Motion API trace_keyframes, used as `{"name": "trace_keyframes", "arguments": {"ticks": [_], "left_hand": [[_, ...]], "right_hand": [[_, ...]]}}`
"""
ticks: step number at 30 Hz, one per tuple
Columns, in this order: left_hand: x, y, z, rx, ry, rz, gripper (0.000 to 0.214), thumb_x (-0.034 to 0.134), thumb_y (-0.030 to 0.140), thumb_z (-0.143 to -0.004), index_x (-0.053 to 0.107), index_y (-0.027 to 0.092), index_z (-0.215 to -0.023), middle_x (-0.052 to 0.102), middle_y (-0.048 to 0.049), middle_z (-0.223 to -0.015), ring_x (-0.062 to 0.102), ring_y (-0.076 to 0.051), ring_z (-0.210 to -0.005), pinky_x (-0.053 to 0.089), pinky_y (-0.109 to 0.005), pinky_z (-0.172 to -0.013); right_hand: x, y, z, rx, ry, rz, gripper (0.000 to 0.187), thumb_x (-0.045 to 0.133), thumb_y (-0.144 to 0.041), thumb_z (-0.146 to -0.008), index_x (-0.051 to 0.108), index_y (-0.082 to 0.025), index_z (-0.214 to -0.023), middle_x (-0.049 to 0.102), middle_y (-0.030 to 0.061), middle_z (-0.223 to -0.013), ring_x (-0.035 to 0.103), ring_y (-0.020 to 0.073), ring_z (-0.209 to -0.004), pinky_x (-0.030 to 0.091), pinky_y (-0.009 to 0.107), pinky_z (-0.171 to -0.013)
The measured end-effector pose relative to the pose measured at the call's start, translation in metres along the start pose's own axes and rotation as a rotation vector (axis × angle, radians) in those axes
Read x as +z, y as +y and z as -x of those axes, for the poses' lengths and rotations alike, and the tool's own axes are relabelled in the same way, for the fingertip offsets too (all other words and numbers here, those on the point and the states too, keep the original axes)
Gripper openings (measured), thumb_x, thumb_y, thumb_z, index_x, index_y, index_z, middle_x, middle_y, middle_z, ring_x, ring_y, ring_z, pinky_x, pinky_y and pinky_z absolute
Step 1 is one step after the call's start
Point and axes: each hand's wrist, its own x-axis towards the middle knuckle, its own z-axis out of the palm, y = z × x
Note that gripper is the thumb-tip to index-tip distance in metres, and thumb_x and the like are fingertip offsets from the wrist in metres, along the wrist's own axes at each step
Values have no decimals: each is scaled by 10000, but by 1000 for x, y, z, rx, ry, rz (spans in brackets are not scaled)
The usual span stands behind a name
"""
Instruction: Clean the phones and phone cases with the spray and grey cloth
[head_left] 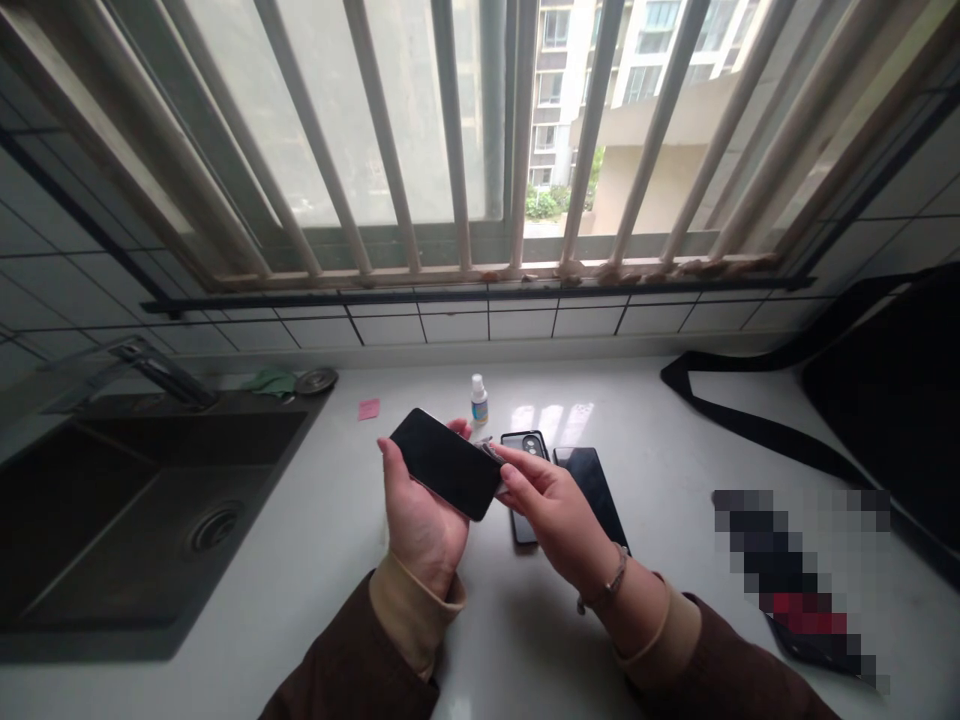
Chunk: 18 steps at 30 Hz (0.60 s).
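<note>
A black smartphone lies tilted across the palm of my left hand, its dark screen facing up. My left thumb and fingers wrap around its edges. At the phone's right end, my right hand is closed in a pinch on a small greyish cloth or wipe, mostly covered by the fingers, so its kind is unclear. Behind my right hand lies a phone case with a camera cutout, partly hidden. Beside it is a second dark phone or flat device, also partly covered by my hand.
A small white bottle stands beyond the phone, with a pink paper slip to its left. The dark sink and faucet are at left. A black bag with a strap lies right, near a pixelated object.
</note>
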Motion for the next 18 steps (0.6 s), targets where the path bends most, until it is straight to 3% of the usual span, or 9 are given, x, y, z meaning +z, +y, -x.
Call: {"name": "trace_keyframes", "arguments": {"ticks": [3, 6, 11, 18], "left_hand": [[-5, -5, 0, 107, -76, -13, 612, 600, 752, -910, 683, 223, -1207, 712, -58, -933, 715, -219, -849, 624, -401, -817], [-9, -9, 0, 259, -130, -50, 562, 640, 703, -919, 652, 252, -1253, 667, -26, -962, 685, -184, -897, 593, -388, -933], [-12, -11, -4, 470, -72, -195, 491, 624, 660, -954, 620, 254, -1232, 628, -26, -1047, 671, -194, -1055, 510, -399, -1077], [-20, -11, -12, 597, -54, -458, 498, 635, 630, -963, 568, 256, -1285, 633, -40, -1045, 675, -197, -1028, 507, -391, -1047]], "right_hand": [[4, 1, 0, 132, 22, -207, 485, 788, -472, -916, 734, -222, -1328, 736, 102, -1371, 703, 274, -1258, 536, 472, -1131], [7, -2, 1, 235, 53, -319, 487, 811, -443, -893, 742, -200, -1309, 779, 109, -1273, 760, 226, -1104, 585, 392, -1040], [12, -6, 5, 355, -28, -432, 444, 751, -425, -941, 742, -136, -1277, 805, 136, -1151, 784, 172, -957, 614, 257, -875], [13, -6, 8, 420, -68, -449, 433, 698, -432, -982, 733, -108, -1267, 806, 146, -1111, 789, 173, -937, 614, 250, -868]]}}
